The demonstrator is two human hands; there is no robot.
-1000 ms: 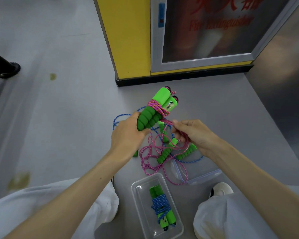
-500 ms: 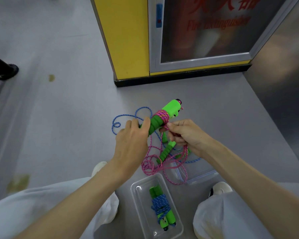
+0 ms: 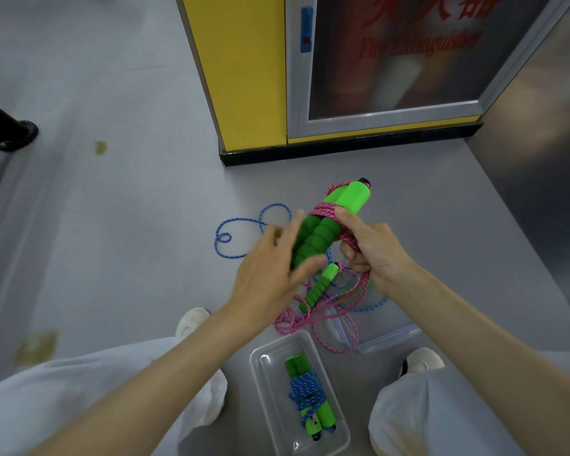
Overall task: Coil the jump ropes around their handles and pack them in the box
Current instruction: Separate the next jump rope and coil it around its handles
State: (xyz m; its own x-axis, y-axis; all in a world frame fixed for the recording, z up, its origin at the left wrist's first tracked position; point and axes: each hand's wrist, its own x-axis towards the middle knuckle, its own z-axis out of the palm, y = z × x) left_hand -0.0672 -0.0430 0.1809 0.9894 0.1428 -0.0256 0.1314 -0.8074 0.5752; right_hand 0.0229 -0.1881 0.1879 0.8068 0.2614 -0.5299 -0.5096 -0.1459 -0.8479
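My left grip (image 3: 270, 274) is blurred, so I cannot tell whether its fingers close on the green handles (image 3: 313, 238), whose lower ends it hides. My right grip (image 3: 372, 255) covers the stretch of pink rope (image 3: 323, 210) running through it. The fire-extinguisher cabinet (image 3: 392, 60) is cut off at the top edge.

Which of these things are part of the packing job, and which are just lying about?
Job: pink rope, green handles, loose blue rope, box, coiled rope inside, lid.
Lying about: extinguisher cabinet, floor stain, black leg.
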